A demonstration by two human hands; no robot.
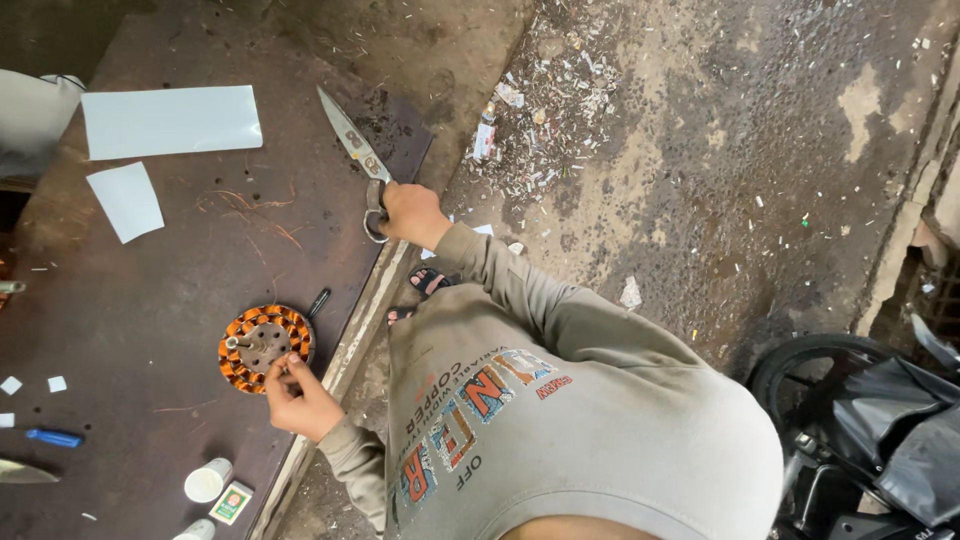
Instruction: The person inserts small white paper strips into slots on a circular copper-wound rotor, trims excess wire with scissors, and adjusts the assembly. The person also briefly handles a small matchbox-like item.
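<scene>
Partly hidden at the bottom of the view is the person's own body: the grey printed sweatshirt [560,420] fills the lower middle and covers everything beneath it, though a sandalled foot [428,282] is glimpsed just above it. A knife-like blade [22,472] is cut off by the left edge, and a dark vehicle [880,440] is cropped at the lower right, so neither can be fully made out.

Scissors [352,142] are gripped by the right hand [412,213], whose fingers are closed through the handle loops at the far edge of the dark workbench [150,320]. Their long axis runs diagonally, with the shut blades pointing up and to the left, away from the hand.

A round motor stator [265,345] with orange copper windings is seen lying flat on the workbench, its short shaft sticking out. Its lower right rim is pinched by the fingertips of the left hand [298,400]; what is held between them is too small to tell.

Two white sheets [170,122] are laid further up the bench. A small white cup [208,481] stands near the bench's lower edge beside a small box [232,502]; its contents cannot be discerned. A blue pen-like tool [55,437] lies to the left.
</scene>
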